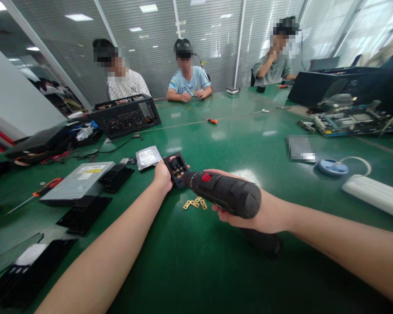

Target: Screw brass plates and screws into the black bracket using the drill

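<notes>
While a flat silver drive [78,181] is parked off to the left, with a hard drive [148,158] next along, the left hand [163,176] is kinda clamped on a small black housing [177,165], just behind some brass plates [194,203] dropped on the green table [180,248]. A black drill [227,194] is gripped by the right hand [267,213], fingers curled around it, nose pointed at the housing.

Four gold-coloured plates [203,204], one power drill [227,193], one optical drive [74,186], one power strip [376,197] and at least two screwdrivers [212,121] are counted; across the counter [177,274], three people [190,80] are seen.
</notes>
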A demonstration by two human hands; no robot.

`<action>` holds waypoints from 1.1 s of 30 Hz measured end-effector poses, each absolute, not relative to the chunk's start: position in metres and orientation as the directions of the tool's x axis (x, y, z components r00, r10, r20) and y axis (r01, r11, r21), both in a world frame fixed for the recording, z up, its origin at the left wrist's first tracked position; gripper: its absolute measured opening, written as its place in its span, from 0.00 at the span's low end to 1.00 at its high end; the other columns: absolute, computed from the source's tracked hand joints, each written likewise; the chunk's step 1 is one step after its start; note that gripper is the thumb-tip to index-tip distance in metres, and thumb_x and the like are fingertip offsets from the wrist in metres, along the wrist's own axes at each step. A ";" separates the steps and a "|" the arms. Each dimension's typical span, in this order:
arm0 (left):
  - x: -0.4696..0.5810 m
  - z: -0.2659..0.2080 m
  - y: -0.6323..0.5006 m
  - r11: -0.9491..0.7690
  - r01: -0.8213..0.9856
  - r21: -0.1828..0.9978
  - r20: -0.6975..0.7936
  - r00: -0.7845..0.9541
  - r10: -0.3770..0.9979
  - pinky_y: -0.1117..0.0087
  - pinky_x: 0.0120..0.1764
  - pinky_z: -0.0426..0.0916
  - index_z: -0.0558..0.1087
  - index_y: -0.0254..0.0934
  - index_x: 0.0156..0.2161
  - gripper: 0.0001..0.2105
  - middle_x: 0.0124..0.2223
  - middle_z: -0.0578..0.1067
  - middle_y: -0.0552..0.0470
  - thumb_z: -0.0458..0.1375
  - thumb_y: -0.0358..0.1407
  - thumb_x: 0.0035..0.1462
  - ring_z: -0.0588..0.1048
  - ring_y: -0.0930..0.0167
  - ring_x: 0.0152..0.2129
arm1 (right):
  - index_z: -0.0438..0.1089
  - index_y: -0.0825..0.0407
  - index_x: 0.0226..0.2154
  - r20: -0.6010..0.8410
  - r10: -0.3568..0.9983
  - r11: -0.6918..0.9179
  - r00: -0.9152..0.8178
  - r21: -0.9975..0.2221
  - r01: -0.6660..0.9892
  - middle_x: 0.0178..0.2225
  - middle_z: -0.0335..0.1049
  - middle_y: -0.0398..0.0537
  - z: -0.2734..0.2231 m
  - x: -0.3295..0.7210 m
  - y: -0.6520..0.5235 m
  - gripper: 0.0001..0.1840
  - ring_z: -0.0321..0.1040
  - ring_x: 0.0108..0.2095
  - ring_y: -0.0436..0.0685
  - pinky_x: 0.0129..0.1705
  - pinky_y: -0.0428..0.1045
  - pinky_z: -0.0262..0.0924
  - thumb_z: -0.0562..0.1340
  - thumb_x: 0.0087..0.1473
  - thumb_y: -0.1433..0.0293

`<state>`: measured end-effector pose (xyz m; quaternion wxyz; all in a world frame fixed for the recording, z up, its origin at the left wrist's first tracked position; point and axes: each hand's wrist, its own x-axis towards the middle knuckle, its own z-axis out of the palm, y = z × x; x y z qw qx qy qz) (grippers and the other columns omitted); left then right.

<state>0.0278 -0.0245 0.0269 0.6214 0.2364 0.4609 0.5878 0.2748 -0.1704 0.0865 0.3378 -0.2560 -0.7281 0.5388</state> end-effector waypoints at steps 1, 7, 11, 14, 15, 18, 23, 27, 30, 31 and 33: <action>0.028 0.027 -0.025 0.190 -0.498 0.846 -0.282 -0.115 0.953 0.58 0.31 0.77 0.75 0.31 0.42 0.12 0.27 0.79 0.44 0.53 0.34 0.56 0.81 0.58 0.25 | 0.46 0.61 0.69 0.216 0.736 0.285 -0.641 -0.958 0.004 0.37 0.73 0.48 0.087 0.274 -0.170 0.49 0.71 0.37 0.55 0.41 0.52 0.68 0.66 0.49 0.77; 0.029 0.028 -0.026 0.189 -0.496 0.848 -0.290 -0.133 0.948 0.59 0.29 0.77 0.75 0.31 0.42 0.13 0.26 0.78 0.45 0.52 0.34 0.57 0.80 0.59 0.23 | 0.49 0.61 0.68 0.246 0.729 0.306 -0.639 -0.952 -0.018 0.36 0.72 0.46 0.087 0.273 -0.171 0.47 0.70 0.36 0.54 0.41 0.52 0.68 0.66 0.48 0.79; 0.028 0.028 -0.025 0.175 -0.475 0.862 -0.264 -0.127 0.956 0.59 0.28 0.77 0.75 0.31 0.40 0.12 0.26 0.78 0.45 0.52 0.34 0.56 0.80 0.59 0.23 | 0.49 0.56 0.68 0.239 0.735 0.310 -0.634 -0.951 0.001 0.36 0.72 0.45 0.087 0.272 -0.170 0.48 0.70 0.36 0.54 0.43 0.53 0.68 0.67 0.48 0.79; 0.026 0.027 -0.025 0.162 -0.478 0.863 -0.255 -0.135 0.957 0.59 0.29 0.77 0.75 0.32 0.40 0.11 0.26 0.79 0.44 0.52 0.34 0.57 0.81 0.58 0.25 | 0.49 0.54 0.68 0.228 0.736 0.290 -0.637 -0.957 -0.006 0.36 0.72 0.45 0.087 0.272 -0.170 0.48 0.70 0.36 0.54 0.41 0.52 0.68 0.67 0.48 0.79; 0.026 0.027 -0.025 0.161 -0.486 0.859 -0.259 -0.140 0.956 0.59 0.29 0.77 0.75 0.32 0.41 0.12 0.27 0.79 0.43 0.52 0.34 0.57 0.82 0.58 0.26 | 0.49 0.55 0.68 0.227 0.735 0.282 -0.639 -0.959 -0.016 0.36 0.72 0.45 0.087 0.272 -0.170 0.48 0.70 0.35 0.54 0.40 0.51 0.68 0.66 0.47 0.79; 0.026 0.028 -0.024 0.165 -0.503 0.848 -0.273 -0.149 0.950 0.58 0.30 0.77 0.75 0.32 0.41 0.12 0.27 0.80 0.43 0.52 0.34 0.57 0.82 0.57 0.27 | 0.48 0.56 0.68 0.213 0.730 0.250 -0.649 -0.968 -0.037 0.36 0.71 0.44 0.087 0.271 -0.170 0.49 0.70 0.35 0.54 0.38 0.51 0.68 0.66 0.47 0.78; 0.028 0.030 -0.026 0.192 -0.532 0.825 -0.309 -0.138 0.941 0.59 0.30 0.77 0.75 0.31 0.42 0.12 0.27 0.80 0.43 0.53 0.33 0.56 0.82 0.58 0.26 | 0.48 0.56 0.69 0.182 0.741 0.227 -0.646 -0.974 -0.014 0.37 0.71 0.46 0.086 0.272 -0.170 0.50 0.70 0.36 0.55 0.40 0.53 0.68 0.67 0.47 0.78; 0.029 0.030 -0.026 0.185 -0.532 0.826 -0.308 -0.151 0.939 0.60 0.29 0.77 0.75 0.32 0.43 0.13 0.27 0.80 0.45 0.54 0.32 0.55 0.82 0.59 0.25 | 0.47 0.56 0.70 0.171 0.745 0.223 -0.644 -0.975 -0.002 0.37 0.71 0.46 0.084 0.272 -0.169 0.51 0.70 0.37 0.56 0.41 0.54 0.68 0.67 0.47 0.78; 0.029 0.030 -0.025 0.188 -0.536 0.823 -0.318 -0.160 0.935 0.60 0.29 0.77 0.76 0.32 0.44 0.14 0.27 0.79 0.45 0.54 0.33 0.55 0.81 0.59 0.25 | 0.48 0.55 0.69 0.190 0.746 0.257 -0.638 -0.966 0.012 0.37 0.72 0.46 0.084 0.272 -0.169 0.51 0.71 0.37 0.56 0.42 0.54 0.68 0.68 0.46 0.78; 0.028 0.029 -0.024 0.189 -0.539 0.821 -0.321 -0.162 0.933 0.60 0.29 0.77 0.76 0.32 0.44 0.14 0.26 0.79 0.45 0.53 0.33 0.55 0.81 0.58 0.25 | 0.48 0.54 0.69 0.197 0.745 0.263 -0.637 -0.965 0.010 0.37 0.72 0.46 0.084 0.272 -0.169 0.51 0.71 0.37 0.56 0.42 0.53 0.68 0.68 0.47 0.78; 0.027 0.028 -0.023 0.185 -0.541 0.820 -0.320 -0.166 0.933 0.59 0.28 0.76 0.76 0.32 0.44 0.14 0.26 0.79 0.45 0.52 0.34 0.55 0.81 0.58 0.25 | 0.49 0.54 0.69 0.197 0.747 0.257 -0.635 -0.967 0.002 0.37 0.72 0.46 0.084 0.272 -0.169 0.50 0.71 0.37 0.55 0.41 0.53 0.68 0.67 0.47 0.79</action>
